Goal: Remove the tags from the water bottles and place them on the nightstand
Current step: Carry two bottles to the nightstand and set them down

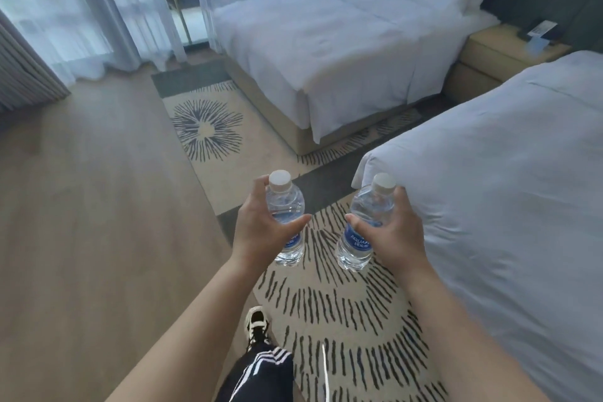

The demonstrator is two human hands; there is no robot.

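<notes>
I hold two clear plastic water bottles with white caps and blue labels in front of me, above the patterned rug. My left hand (261,228) grips the left bottle (286,202) around its middle. My right hand (388,232) grips the right bottle (368,206) the same way, close to the corner of the near bed. Both bottles stand roughly upright. No tag is visible on either bottle. The beige nightstand (489,52) sits far off at the upper right, between the two beds, with a card and a dark object on top.
The near bed (509,199) fills the right side. The far bed (326,52) with a pillow lies beyond. A strip of rug (342,287) runs between them toward the nightstand. Wooden floor (98,206) spreads to the left, with sheer curtains at the window behind.
</notes>
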